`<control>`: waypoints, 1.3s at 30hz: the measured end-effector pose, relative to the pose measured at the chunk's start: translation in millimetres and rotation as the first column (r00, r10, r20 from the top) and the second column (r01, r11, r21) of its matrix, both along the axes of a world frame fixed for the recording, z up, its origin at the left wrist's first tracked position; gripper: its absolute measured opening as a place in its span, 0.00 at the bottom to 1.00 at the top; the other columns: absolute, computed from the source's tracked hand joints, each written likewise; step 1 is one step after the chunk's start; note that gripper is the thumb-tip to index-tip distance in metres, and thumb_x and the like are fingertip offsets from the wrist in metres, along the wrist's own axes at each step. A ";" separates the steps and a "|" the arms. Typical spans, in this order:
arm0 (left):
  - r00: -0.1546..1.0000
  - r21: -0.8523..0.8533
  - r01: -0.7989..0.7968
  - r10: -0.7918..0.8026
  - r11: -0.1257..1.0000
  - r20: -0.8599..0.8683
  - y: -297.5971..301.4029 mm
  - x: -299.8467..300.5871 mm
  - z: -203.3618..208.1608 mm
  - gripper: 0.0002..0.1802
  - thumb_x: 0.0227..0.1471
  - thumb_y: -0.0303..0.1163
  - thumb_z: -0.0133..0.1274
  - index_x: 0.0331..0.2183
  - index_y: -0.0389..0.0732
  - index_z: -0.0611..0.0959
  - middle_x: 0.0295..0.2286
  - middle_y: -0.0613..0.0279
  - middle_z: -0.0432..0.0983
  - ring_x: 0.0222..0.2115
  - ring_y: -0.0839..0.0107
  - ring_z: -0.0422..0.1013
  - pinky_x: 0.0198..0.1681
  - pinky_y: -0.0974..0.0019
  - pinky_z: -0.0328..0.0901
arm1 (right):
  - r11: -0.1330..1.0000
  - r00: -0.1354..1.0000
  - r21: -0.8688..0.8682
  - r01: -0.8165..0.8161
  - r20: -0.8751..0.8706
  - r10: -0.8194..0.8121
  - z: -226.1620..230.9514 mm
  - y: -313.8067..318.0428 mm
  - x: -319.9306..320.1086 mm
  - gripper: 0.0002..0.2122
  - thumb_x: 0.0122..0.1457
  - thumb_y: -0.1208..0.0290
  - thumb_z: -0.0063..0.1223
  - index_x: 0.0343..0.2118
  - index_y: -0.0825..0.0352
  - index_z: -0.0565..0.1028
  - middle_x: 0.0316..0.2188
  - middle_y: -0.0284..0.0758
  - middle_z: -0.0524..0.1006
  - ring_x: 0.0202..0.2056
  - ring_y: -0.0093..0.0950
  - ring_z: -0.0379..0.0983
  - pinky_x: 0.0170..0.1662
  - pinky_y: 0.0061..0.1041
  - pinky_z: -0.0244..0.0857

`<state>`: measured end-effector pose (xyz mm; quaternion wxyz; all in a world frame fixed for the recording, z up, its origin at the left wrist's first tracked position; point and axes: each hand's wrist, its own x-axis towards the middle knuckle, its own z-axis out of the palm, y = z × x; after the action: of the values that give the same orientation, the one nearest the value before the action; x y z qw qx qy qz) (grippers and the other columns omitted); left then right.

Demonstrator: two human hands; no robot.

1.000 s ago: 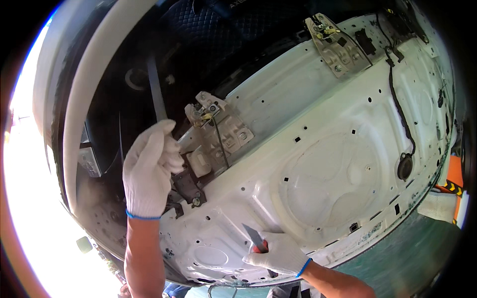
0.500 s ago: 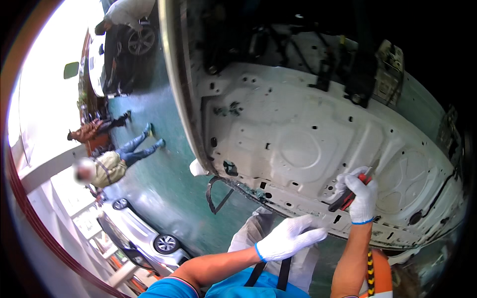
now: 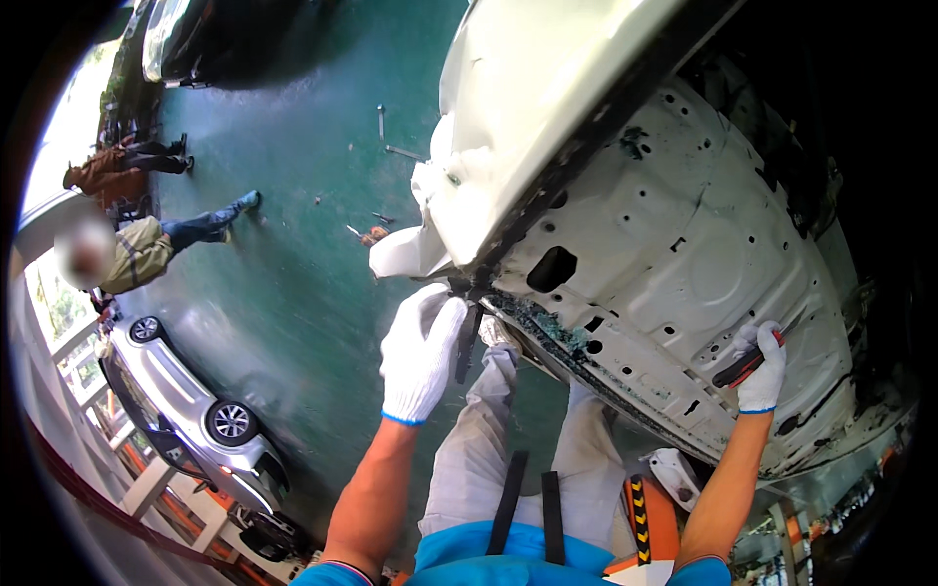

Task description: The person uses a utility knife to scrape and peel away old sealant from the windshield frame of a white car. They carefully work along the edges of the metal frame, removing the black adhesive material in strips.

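Observation:
My left hand (image 3: 420, 352), in a white knit glove, is at the corner of the car body, its fingers curled in a pinch at the upper end of a dangling black rubber strip (image 3: 468, 347). The fingertips are partly hidden. Over to the right, my gloved right hand (image 3: 762, 376) is closed round a utility knife (image 3: 740, 371) with a red and black handle; its thin metal end shows faintly. That hand is just above the bare white metal panel (image 3: 635, 283), which has many holes and stamped shapes. Crumbled greenish glass (image 3: 562, 332) lies along the panel's near edge.
Crumpled white bodywork (image 3: 479, 186) juts out at the left corner. Tools (image 3: 381, 122) and small parts lie on the green floor (image 3: 313, 244). Farther left are a silver car (image 3: 181, 381) and a person in jeans (image 3: 137, 254). An orange object (image 3: 650, 518) is by my right leg.
My left hand has moved left and up to the body corner and the black strip. My right hand still grips the knife over the panel. The view has shifted leftward along the car.

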<state>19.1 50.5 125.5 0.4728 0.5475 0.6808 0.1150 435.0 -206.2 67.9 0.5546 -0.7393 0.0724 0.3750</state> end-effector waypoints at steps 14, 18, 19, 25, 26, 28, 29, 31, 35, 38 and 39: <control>0.794 -0.624 -0.130 0.458 0.770 0.400 -18.9 -17.8 -52.3 0.15 0.64 0.40 0.56 0.36 0.36 0.82 0.26 0.65 0.78 0.23 0.78 0.72 0.29 0.72 0.69 | 0.626 0.668 -0.259 -0.736 -0.126 0.733 105.1 141.9 -112.0 0.18 0.55 0.74 0.61 0.49 0.71 0.73 0.36 0.34 0.81 0.37 0.22 0.78 0.41 0.24 0.72; 0.893 -0.486 -0.095 0.290 0.869 0.343 -10.7 -10.5 -52.0 0.18 0.65 0.43 0.55 0.31 0.38 0.82 0.21 0.67 0.75 0.20 0.78 0.68 0.26 0.70 0.65 | 0.295 0.330 -0.211 -0.932 -0.153 0.932 100.1 193.2 -166.0 0.19 0.56 0.71 0.63 0.51 0.68 0.75 0.36 0.32 0.82 0.40 0.21 0.77 0.48 0.25 0.72; 0.915 -0.447 -0.087 0.249 0.890 0.317 -10.1 -8.1 -53.5 0.19 0.65 0.44 0.54 0.30 0.38 0.81 0.20 0.67 0.74 0.19 0.78 0.67 0.25 0.70 0.64 | 0.218 0.267 -0.255 -0.942 -0.175 0.948 100.5 205.2 -174.6 0.19 0.57 0.70 0.63 0.51 0.66 0.76 0.37 0.35 0.82 0.39 0.22 0.77 0.48 0.26 0.71; 0.952 -0.155 0.022 0.026 0.988 0.304 -38.9 -14.8 -72.6 0.23 0.69 0.46 0.49 0.28 0.39 0.81 0.15 0.67 0.71 0.16 0.77 0.66 0.21 0.68 0.61 | -0.072 -0.168 -0.402 -0.913 0.208 0.964 72.7 231.5 -197.0 0.17 0.63 0.67 0.56 0.54 0.60 0.75 0.39 0.40 0.81 0.37 0.40 0.80 0.43 0.33 0.74; 0.923 -0.278 -0.073 0.170 0.958 0.345 -47.4 -10.4 -70.6 0.22 0.68 0.46 0.49 0.29 0.39 0.82 0.15 0.67 0.71 0.15 0.78 0.66 0.20 0.70 0.61 | -0.126 -0.240 -0.459 -0.880 0.200 0.950 70.5 233.8 -197.1 0.17 0.63 0.66 0.56 0.55 0.59 0.75 0.38 0.41 0.81 0.37 0.41 0.80 0.43 0.33 0.74; 0.821 -0.508 -0.257 0.463 0.822 0.333 -56.7 -1.5 -57.2 0.21 0.68 0.45 0.50 0.31 0.40 0.84 0.16 0.68 0.72 0.15 0.79 0.67 0.20 0.73 0.62 | -0.230 -0.383 -0.552 -0.802 0.178 0.907 65.7 239.6 -200.2 0.19 0.63 0.65 0.55 0.57 0.56 0.75 0.36 0.41 0.81 0.36 0.42 0.79 0.42 0.34 0.73; 0.787 -0.526 -0.280 0.506 0.803 0.353 -64.9 1.4 -58.0 0.20 0.68 0.45 0.51 0.33 0.39 0.84 0.17 0.68 0.73 0.16 0.80 0.67 0.20 0.73 0.63 | -0.271 -0.440 -0.567 -0.778 0.184 0.879 65.5 242.5 -200.3 0.18 0.64 0.66 0.53 0.57 0.56 0.72 0.35 0.41 0.79 0.35 0.44 0.79 0.39 0.40 0.74; 0.716 -0.553 -0.336 0.588 0.763 0.377 -76.7 9.3 -57.9 0.20 0.68 0.46 0.50 0.35 0.40 0.85 0.18 0.68 0.73 0.16 0.82 0.65 0.20 0.75 0.62 | -0.312 -0.490 -0.585 -0.749 0.170 0.855 68.5 248.8 -202.2 0.19 0.62 0.65 0.55 0.56 0.57 0.72 0.36 0.41 0.79 0.35 0.44 0.78 0.39 0.40 0.73; 0.645 -0.543 -0.390 0.642 0.743 0.415 -80.7 16.9 -64.0 0.19 0.69 0.44 0.50 0.39 0.38 0.84 0.17 0.68 0.73 0.15 0.82 0.65 0.21 0.75 0.63 | -0.323 -0.475 -0.509 -0.798 0.202 0.856 76.2 260.0 -201.7 0.21 0.57 0.67 0.58 0.54 0.60 0.72 0.40 0.42 0.80 0.38 0.45 0.79 0.42 0.39 0.73; 0.663 -0.577 -0.410 0.665 0.706 0.343 -61.6 14.7 -57.7 0.20 0.69 0.45 0.49 0.44 0.36 0.81 0.18 0.67 0.73 0.16 0.81 0.67 0.20 0.74 0.63 | -0.316 -0.451 -0.498 -0.808 0.176 0.875 78.3 261.4 -196.5 0.20 0.58 0.67 0.59 0.54 0.61 0.72 0.41 0.42 0.80 0.40 0.45 0.79 0.44 0.38 0.73; 0.661 -0.583 -0.390 0.657 0.713 0.362 -56.0 11.6 -59.9 0.19 0.69 0.44 0.49 0.46 0.35 0.79 0.18 0.66 0.75 0.15 0.79 0.68 0.20 0.74 0.65 | -0.331 -0.463 -0.513 -0.792 0.151 0.873 79.3 260.5 -193.9 0.20 0.58 0.67 0.59 0.54 0.61 0.72 0.41 0.42 0.80 0.40 0.45 0.79 0.44 0.38 0.73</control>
<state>30.7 -5.5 65.6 0.7045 0.1361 0.6545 0.2381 241.1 54.3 147.3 -0.0570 -0.5805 -0.6834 0.4390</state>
